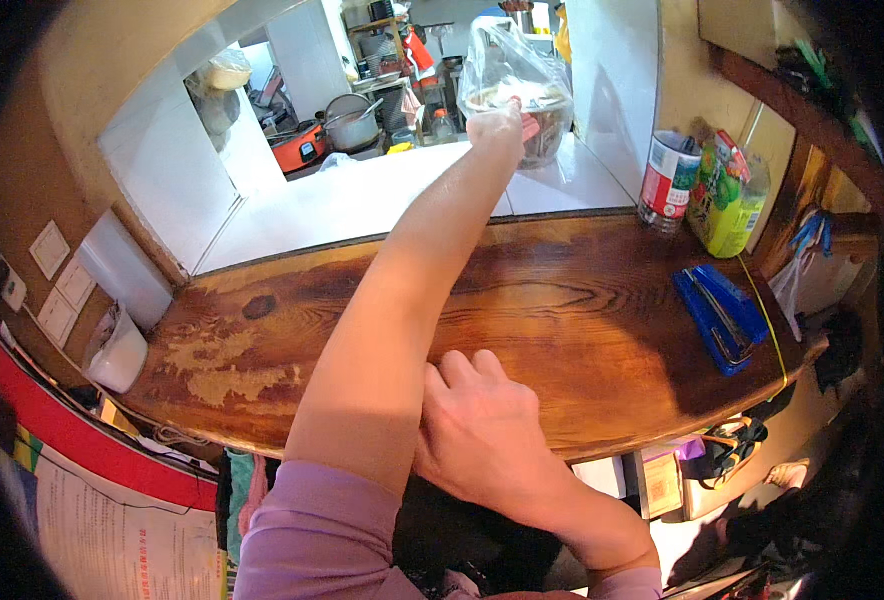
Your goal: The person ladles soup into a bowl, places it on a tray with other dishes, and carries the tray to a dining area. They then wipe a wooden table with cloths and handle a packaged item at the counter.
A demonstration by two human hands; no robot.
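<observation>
My left hand [498,127] reaches through the wall opening to a bowl [550,142] wrapped in a clear plastic bag [487,56]. Its thumb and fingers overlap the near side of the bowl; whether they grip it is unclear. The bowl rests on the white tiled ledge [352,202]. Close to my body, my right hand [483,435] is curled against the inner side of my left forearm [382,337], above the wooden counter [562,337]. Its fingertips are hidden.
On the counter's right lie a blue case [719,319] with metal tools, a clear plastic jar [667,180] and a green-yellow bag [727,202]. A white container [117,351] stands at left. Beyond the ledge are a pot [353,131] and an orange-red appliance [299,146].
</observation>
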